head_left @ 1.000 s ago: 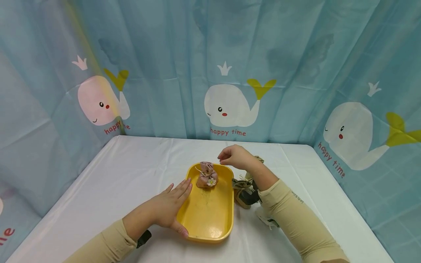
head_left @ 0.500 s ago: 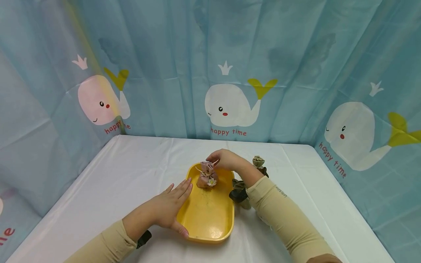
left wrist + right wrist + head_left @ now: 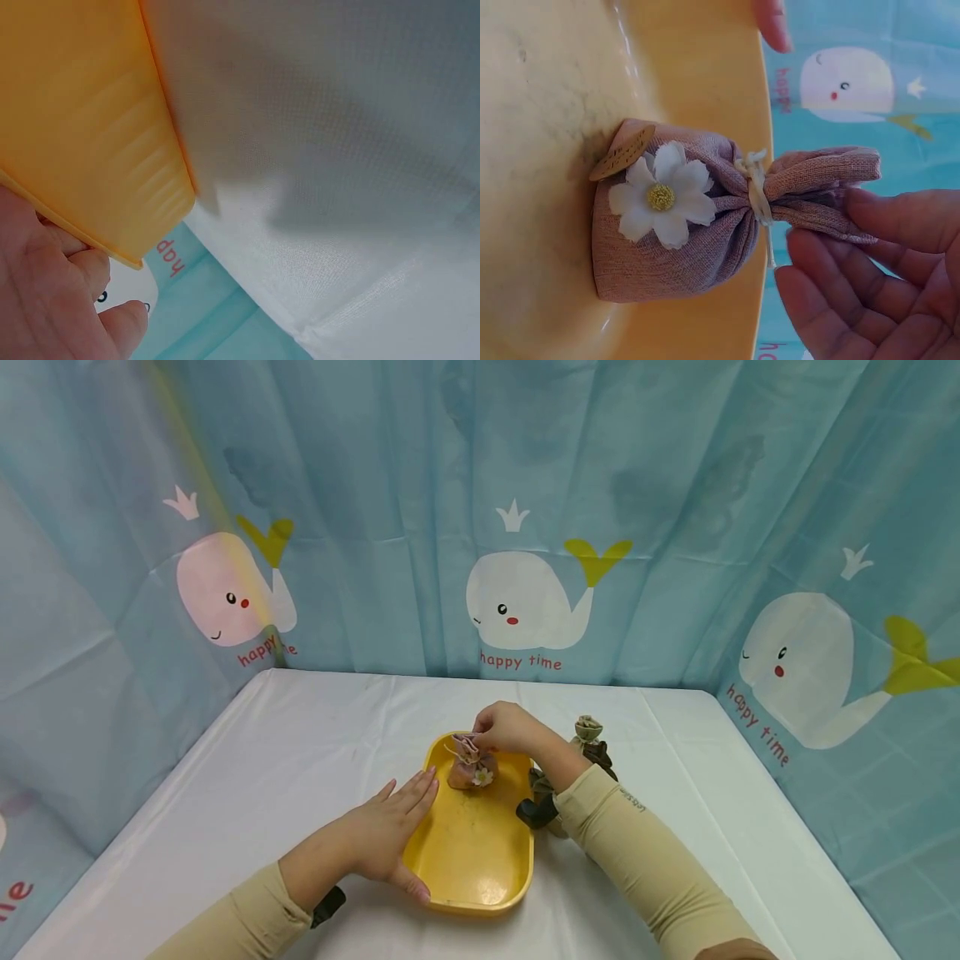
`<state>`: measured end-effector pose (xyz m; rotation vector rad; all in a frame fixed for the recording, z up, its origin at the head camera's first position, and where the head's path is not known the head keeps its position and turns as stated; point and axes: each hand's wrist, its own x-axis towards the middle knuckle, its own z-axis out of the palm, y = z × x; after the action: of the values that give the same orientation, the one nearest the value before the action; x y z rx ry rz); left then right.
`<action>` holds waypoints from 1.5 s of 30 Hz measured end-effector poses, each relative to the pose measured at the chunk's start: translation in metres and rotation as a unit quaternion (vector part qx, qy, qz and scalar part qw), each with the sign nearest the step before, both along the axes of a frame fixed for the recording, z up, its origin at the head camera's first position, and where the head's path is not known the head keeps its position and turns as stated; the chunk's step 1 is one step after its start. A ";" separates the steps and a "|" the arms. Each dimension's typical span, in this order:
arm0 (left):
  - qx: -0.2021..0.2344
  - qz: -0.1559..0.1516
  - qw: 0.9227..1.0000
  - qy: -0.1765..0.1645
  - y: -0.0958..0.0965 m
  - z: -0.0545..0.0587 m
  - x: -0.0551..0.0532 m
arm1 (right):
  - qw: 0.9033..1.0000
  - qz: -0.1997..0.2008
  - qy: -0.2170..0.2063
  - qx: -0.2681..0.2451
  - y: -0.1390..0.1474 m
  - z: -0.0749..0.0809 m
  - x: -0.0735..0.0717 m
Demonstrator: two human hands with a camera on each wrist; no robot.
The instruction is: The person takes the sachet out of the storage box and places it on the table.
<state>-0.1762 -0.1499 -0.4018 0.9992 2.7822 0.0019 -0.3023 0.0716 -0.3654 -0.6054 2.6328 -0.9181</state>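
A dusty-pink cloth drawstring pouch (image 3: 462, 772) stands upright at the far end of a yellow plastic tray (image 3: 468, 868). In the right wrist view it shows a white artificial flower (image 3: 661, 197), a small tan tag (image 3: 622, 154) and a cream cord (image 3: 757, 191) tied round its neck. My right hand (image 3: 510, 728) pinches the pouch's gathered top between thumb and fingers. The left hand (image 3: 390, 831) rests along the tray's left rim, fingers spread and thumb near the front corner; the left wrist view shows its fingers against the tray's outer side (image 3: 97, 127).
Right of the tray stand an olive-topped pouch (image 3: 588, 727) and a second pouch (image 3: 557, 828), partly hidden by my right arm and its black wrist device (image 3: 536, 812). White cloth (image 3: 315, 735) covers the table. A blue whale-print curtain (image 3: 360, 568) rises behind.
My right hand has moved left from beyond the tray's far right corner to the pink pouch and taken its top. The pouch's top tilts slightly left. The left hand and tray have not moved.
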 end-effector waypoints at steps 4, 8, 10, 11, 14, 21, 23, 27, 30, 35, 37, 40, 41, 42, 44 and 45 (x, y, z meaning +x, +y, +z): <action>0.000 0.000 1.000 -0.002 0.000 0.000 0.000 | 0.999 -0.024 -0.014 -0.023 0.000 0.001 0.002; 0.000 -0.001 1.000 -0.004 0.000 0.000 0.000 | 0.999 -0.034 -0.022 -0.033 0.001 0.004 0.004; -0.001 -0.001 1.000 -0.004 0.000 0.000 0.000 | 0.999 -0.036 -0.021 -0.031 0.001 0.006 0.005; -0.002 -0.001 1.000 -0.004 0.000 0.000 0.000 | 0.999 -0.036 -0.021 -0.030 0.002 0.007 0.006; -0.002 -0.002 1.000 -0.004 0.001 -0.001 0.000 | 0.999 -0.034 -0.018 -0.027 0.003 0.011 0.008; -0.004 -0.001 1.000 0.001 0.001 0.001 0.001 | 0.998 -0.040 -0.016 -0.056 0.011 0.027 0.015; -0.001 0.000 1.000 -0.002 0.001 0.002 0.001 | 0.996 -0.043 -0.016 -0.072 0.015 0.032 0.016; 0.001 -0.001 1.000 -0.005 0.001 0.003 0.001 | 0.994 -0.050 -0.010 -0.100 0.025 0.042 0.016; -0.002 -0.001 1.000 -0.004 0.001 0.003 0.001 | 0.991 -0.054 -0.005 -0.119 0.033 0.051 0.017; -0.002 -0.002 1.000 -0.002 0.001 0.001 0.001 | 0.987 -0.065 0.014 -0.144 0.048 0.066 0.020; -0.002 -0.001 1.000 -0.001 0.001 0.001 0.000 | 0.985 -0.072 0.022 -0.153 0.055 0.072 0.022; -0.005 0.001 1.000 -0.001 0.001 0.001 0.000 | 0.983 -0.083 0.033 -0.163 0.066 0.079 0.024; -0.005 0.002 1.000 -0.001 0.001 0.001 0.000 | 0.981 -0.088 0.036 -0.167 0.069 0.082 0.025; -0.005 0.002 1.000 0.000 0.001 0.001 0.000 | 0.980 -0.092 0.039 -0.174 0.073 0.083 0.026; -0.006 0.002 1.000 0.001 0.001 0.002 0.000 | 0.976 -0.103 0.044 -0.185 0.082 0.086 0.026; -0.007 0.002 1.000 0.001 0.001 0.002 0.001 | 0.974 -0.107 0.047 -0.192 0.087 0.087 0.026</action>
<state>-0.1755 -0.1485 -0.3997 0.9911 2.7827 -0.0168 -0.2768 0.1585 -0.2786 -0.4630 2.6557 -1.5207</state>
